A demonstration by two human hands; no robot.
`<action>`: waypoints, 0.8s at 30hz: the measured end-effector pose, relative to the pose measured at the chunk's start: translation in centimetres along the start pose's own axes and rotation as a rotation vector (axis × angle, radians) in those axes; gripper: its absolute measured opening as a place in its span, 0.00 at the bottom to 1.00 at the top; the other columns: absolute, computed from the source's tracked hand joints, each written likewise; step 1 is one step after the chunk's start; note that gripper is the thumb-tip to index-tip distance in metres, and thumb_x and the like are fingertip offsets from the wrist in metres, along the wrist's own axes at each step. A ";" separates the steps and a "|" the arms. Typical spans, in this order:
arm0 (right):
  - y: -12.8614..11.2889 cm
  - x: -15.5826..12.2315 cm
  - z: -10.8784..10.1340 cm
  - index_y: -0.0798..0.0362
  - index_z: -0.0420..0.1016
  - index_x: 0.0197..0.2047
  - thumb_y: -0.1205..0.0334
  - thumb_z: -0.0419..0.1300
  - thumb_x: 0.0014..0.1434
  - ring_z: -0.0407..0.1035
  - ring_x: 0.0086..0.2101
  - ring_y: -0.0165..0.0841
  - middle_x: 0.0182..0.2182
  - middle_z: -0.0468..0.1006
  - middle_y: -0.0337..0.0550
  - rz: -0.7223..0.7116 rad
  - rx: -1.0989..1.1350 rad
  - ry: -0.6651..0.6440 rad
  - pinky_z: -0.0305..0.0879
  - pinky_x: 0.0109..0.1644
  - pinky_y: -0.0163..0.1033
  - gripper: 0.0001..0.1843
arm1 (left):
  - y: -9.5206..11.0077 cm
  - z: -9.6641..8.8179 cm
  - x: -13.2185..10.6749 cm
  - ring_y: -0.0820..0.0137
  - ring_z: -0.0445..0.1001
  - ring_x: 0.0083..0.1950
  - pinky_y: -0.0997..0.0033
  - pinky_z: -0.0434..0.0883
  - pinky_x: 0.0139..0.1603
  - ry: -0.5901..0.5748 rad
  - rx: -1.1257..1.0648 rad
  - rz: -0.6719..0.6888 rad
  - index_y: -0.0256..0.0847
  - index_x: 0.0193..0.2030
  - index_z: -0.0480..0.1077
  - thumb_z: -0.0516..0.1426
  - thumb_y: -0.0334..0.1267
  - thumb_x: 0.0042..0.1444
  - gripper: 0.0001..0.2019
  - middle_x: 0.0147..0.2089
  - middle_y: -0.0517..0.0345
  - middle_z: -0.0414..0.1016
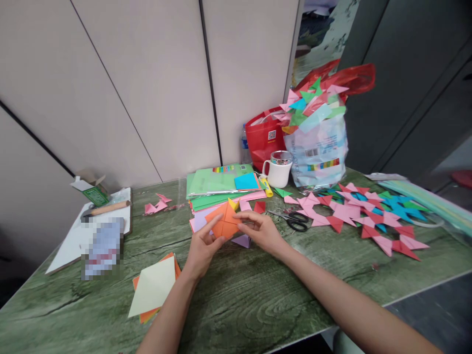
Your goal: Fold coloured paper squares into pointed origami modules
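Head view: an orange folded paper (225, 222) is held just above a green wood-grain table (258, 305), between the left hand (202, 248) and the right hand (260, 231). The paper is set cornerwise, and its wider diagonal runs from one grip to the other. The left grip is narrowed to a pinch on the paper's near left edge, with the thumb on top. The right grip is closed lightly by the fingertips on the opposite corner, the palm turned inward. The sheet is shared by both hands about equally, so neither is nearer. It is lifted toward the far side and tilted slightly.

Directly beneath the paper, a purple piece (242, 241) is seen on the table. Just beyond the grips a stack of coloured sheets (217, 189) is laid, with a white mug (277, 172) behind it and to the right. A pair of scissors (297, 221) is placed just right of the right grip. Farther right, folded pink, red and blue pieces (368, 216) are spread out. A bag of more such pieces (319, 137) is propped at the wall. Near the left forearm, a pale yellow sheet (155, 285) is laid over orange ones.
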State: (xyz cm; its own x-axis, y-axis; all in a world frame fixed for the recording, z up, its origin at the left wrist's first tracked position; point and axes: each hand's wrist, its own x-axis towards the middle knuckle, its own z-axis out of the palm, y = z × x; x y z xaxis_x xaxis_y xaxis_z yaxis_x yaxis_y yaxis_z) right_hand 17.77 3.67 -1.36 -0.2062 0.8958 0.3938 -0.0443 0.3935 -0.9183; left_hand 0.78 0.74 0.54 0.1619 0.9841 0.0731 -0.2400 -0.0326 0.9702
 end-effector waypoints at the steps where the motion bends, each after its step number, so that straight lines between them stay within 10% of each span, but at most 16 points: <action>1: 0.0 0.0 0.0 0.51 0.75 0.41 0.60 0.60 0.51 0.69 0.38 0.33 0.37 0.75 0.45 -0.013 0.001 0.002 0.68 0.38 0.37 0.13 | -0.1 -0.1 0.0 0.61 0.71 0.49 0.65 0.68 0.50 0.001 0.004 -0.003 0.40 0.54 0.66 0.64 0.32 0.41 0.30 0.54 0.49 0.70; 24: 0.0 0.3 -0.2 0.53 0.76 0.39 0.75 0.56 0.45 0.68 0.44 0.33 0.41 0.75 0.44 -0.041 0.065 -0.048 0.64 0.47 0.38 0.17 | -0.2 -0.1 0.1 0.67 0.72 0.42 0.70 0.68 0.43 0.099 -0.025 0.017 0.40 0.52 0.68 0.64 0.32 0.39 0.29 0.48 0.50 0.74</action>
State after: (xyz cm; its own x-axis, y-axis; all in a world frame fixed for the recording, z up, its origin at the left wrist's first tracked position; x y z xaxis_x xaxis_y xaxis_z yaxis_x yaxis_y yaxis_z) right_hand 17.91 3.96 -1.19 -0.2497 0.8677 0.4298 -0.1170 0.4136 -0.9029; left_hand 0.75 0.89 0.31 0.0629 0.9959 0.0652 -0.2657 -0.0463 0.9629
